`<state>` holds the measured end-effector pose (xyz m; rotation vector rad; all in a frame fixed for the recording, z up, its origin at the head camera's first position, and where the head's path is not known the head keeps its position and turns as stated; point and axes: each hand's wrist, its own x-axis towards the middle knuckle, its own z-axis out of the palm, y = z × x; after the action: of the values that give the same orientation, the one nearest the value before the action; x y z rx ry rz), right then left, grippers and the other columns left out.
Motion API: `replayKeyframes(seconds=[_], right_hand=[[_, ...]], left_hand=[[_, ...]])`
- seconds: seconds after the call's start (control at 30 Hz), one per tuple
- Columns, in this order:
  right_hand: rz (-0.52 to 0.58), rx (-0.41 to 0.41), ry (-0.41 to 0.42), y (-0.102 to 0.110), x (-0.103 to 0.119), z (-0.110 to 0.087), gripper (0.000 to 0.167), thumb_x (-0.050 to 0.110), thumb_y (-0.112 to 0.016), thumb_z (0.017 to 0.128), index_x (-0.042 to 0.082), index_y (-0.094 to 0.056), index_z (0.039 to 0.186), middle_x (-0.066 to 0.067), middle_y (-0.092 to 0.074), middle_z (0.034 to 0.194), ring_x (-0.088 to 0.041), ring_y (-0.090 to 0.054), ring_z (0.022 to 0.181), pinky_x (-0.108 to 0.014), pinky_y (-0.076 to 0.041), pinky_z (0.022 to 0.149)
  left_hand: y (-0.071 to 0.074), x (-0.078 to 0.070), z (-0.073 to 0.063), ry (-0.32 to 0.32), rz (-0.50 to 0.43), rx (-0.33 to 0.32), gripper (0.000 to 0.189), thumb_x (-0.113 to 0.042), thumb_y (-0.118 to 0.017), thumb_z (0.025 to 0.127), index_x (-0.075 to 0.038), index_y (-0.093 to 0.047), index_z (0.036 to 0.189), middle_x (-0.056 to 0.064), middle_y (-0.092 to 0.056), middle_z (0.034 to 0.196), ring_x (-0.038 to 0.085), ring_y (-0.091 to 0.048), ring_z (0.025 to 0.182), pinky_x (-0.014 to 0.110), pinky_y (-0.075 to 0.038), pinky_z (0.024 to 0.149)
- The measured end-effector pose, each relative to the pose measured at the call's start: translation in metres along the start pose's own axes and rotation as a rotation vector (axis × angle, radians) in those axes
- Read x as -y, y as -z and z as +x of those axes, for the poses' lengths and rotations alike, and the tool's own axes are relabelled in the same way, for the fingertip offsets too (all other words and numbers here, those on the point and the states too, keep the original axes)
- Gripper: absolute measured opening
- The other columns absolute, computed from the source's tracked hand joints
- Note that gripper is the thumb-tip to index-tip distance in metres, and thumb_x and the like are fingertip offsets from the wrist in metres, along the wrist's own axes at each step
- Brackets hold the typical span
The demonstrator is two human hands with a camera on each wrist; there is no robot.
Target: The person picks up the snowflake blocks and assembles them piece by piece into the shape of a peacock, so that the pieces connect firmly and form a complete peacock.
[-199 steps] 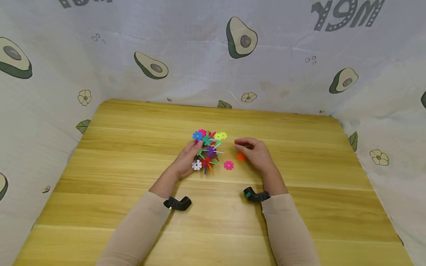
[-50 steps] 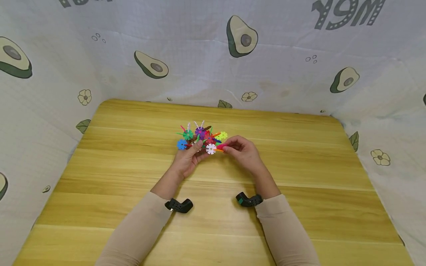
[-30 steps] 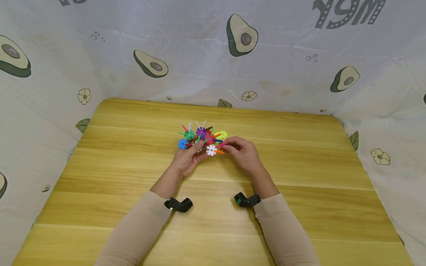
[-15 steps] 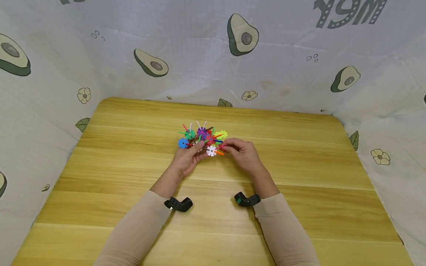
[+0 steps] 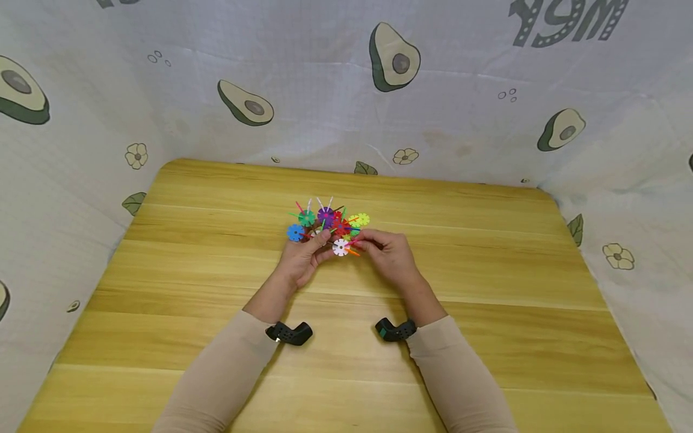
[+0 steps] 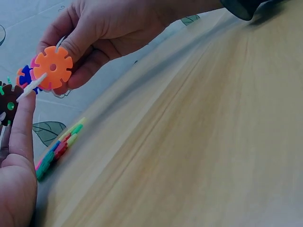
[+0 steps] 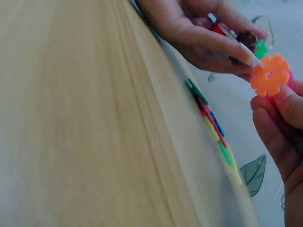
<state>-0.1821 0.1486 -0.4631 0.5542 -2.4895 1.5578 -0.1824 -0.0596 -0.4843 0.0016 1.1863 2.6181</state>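
My left hand grips a cluster of interlocking plastic snowflake discs, its thumb over the front. A blue disc, a green disc, a purple disc and a white disc show in it. At the cluster's right side my right hand pinches a pink disc, mostly covered by the fingers. In both wrist views an orange disc stands right at those fingertips, slotted with a white disc seen edge-on. My left index finger reaches under that joint, beside a brown disc.
Behind the cluster, a flat group of joined discs in green, red, blue and yellow lies on the wooden table. A pale curtain with avocado prints hangs around the table's far and side edges.
The loose pink and orange discs have left the tabletop and are now at the cluster by my right fingers. The left hand has turned the cluster; lately the right hand shifted slightly left.
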Motion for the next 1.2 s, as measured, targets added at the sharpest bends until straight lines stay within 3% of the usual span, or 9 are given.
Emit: replayKeyframes(seconds=[0.27,0.47,0.6,0.67,0.73,0.83,0.93,1.0,1.2], right_hand=[[0.073,-0.006,-0.040,-0.003,-0.001,-0.001,0.009,0.005,-0.074,0.092,0.000,-0.078,0.097,-0.017,-0.078,0.095,-0.004,-0.069,0.086,-0.014,-0.058,0.076],[0.066,-0.021,-0.134,0.002,-0.008,0.000,0.014,0.013,-0.075,0.093,0.003,-0.078,0.103,-0.016,-0.078,0.101,-0.006,-0.070,0.089,-0.014,-0.057,0.077],[-0.010,-0.071,-0.158,0.004,-0.016,0.003,0.016,0.016,-0.072,0.097,0.004,-0.076,0.107,-0.015,-0.076,0.106,-0.018,-0.072,0.095,-0.026,-0.061,0.085],[-0.117,-0.072,-0.144,0.003,-0.020,0.006,0.017,0.015,-0.070,0.098,0.004,-0.075,0.110,-0.014,-0.075,0.112,-0.026,-0.070,0.105,-0.036,-0.059,0.094],[-0.223,-0.031,-0.117,0.001,-0.024,0.009,0.020,0.013,-0.069,0.098,0.004,-0.074,0.115,-0.015,-0.072,0.123,-0.031,-0.065,0.120,-0.046,-0.053,0.107],[-0.362,0.078,-0.075,-0.002,-0.029,0.014,0.028,0.011,-0.065,0.100,0.003,-0.069,0.127,-0.013,-0.062,0.143,-0.034,-0.045,0.144,-0.052,-0.037,0.122],[-0.463,0.176,-0.042,-0.005,-0.030,0.018,0.034,0.013,-0.062,0.102,0.003,-0.064,0.134,-0.010,-0.052,0.154,-0.038,-0.028,0.154,-0.055,-0.024,0.128],[-0.497,0.195,-0.026,-0.006,-0.031,0.019,0.034,0.014,-0.063,0.101,0.006,-0.064,0.134,-0.010,-0.054,0.153,-0.040,-0.027,0.155,-0.054,-0.024,0.128],[-0.503,0.138,-0.013,-0.006,-0.030,0.020,0.022,0.009,-0.068,0.098,0.007,-0.072,0.119,-0.013,-0.072,0.127,-0.036,-0.047,0.144,-0.050,-0.039,0.121]], left_hand=[[-0.001,0.001,0.001,-0.019,-0.015,-0.029,0.022,0.002,-0.052,0.103,-0.014,-0.058,0.117,0.001,-0.073,0.095,0.012,-0.072,0.088,0.027,-0.065,0.074],[-0.002,0.003,0.002,-0.032,-0.012,-0.067,0.022,-0.009,-0.067,0.098,-0.014,-0.061,0.119,-0.002,-0.077,0.101,0.013,-0.073,0.095,0.033,-0.065,0.082],[-0.002,0.004,0.001,-0.034,-0.015,-0.075,0.026,-0.021,-0.074,0.092,-0.017,-0.064,0.115,-0.003,-0.077,0.103,0.013,-0.073,0.096,0.032,-0.064,0.083],[-0.003,0.005,0.001,-0.025,-0.037,-0.070,0.020,-0.022,-0.073,0.092,-0.019,-0.067,0.111,-0.003,-0.077,0.104,0.014,-0.074,0.097,0.032,-0.064,0.084],[-0.004,0.006,0.000,-0.008,-0.053,-0.051,0.022,-0.026,-0.075,0.090,-0.018,-0.068,0.110,-0.003,-0.077,0.104,0.014,-0.074,0.097,0.031,-0.063,0.085],[-0.004,0.006,0.000,0.033,-0.064,-0.023,0.020,-0.027,-0.071,0.094,-0.015,-0.066,0.110,-0.003,-0.076,0.104,0.015,-0.074,0.098,0.029,-0.063,0.087],[-0.004,0.006,-0.001,0.062,-0.044,0.006,0.019,-0.027,-0.063,0.101,-0.012,-0.061,0.113,-0.004,-0.074,0.106,0.014,-0.073,0.099,0.028,-0.063,0.086],[-0.004,0.005,0.000,0.067,-0.033,0.029,0.020,-0.027,-0.055,0.105,-0.012,-0.058,0.119,-0.004,-0.073,0.109,0.013,-0.073,0.099,0.028,-0.063,0.085],[-0.005,0.004,0.000,0.070,-0.022,0.074,0.022,-0.025,-0.043,0.111,-0.013,-0.052,0.127,-0.001,-0.071,0.112,0.013,-0.073,0.093,0.031,-0.064,0.082]])
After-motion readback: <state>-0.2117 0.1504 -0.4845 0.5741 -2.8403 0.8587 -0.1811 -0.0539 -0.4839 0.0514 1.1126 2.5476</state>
